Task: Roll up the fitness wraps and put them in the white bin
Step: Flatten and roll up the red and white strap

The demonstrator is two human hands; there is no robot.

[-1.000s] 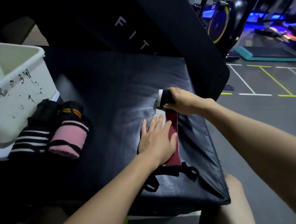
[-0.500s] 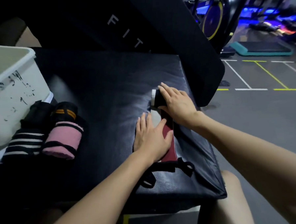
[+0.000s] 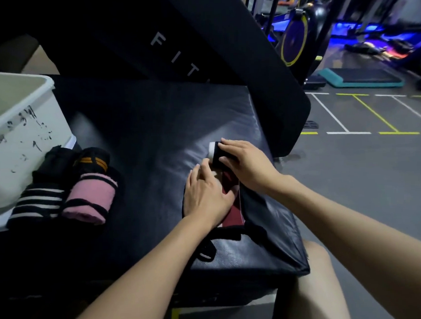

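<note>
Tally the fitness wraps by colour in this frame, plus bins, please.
Dark red wrap, being rolled: 1
Pink wrap: 1
Black-and-white striped wrap: 1
Black wrap with orange stripes: 1
Plain black wrap: 1
White bin: 1
Total: 6

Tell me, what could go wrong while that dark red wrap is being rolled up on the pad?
The right hand holds a small roll; if the grip slackens, it may spring loose. The red wrap lies near the black pad edge, so its tail could slide off. The left hand presses the strip flat; lifting early might let it roll crooked.
</note>
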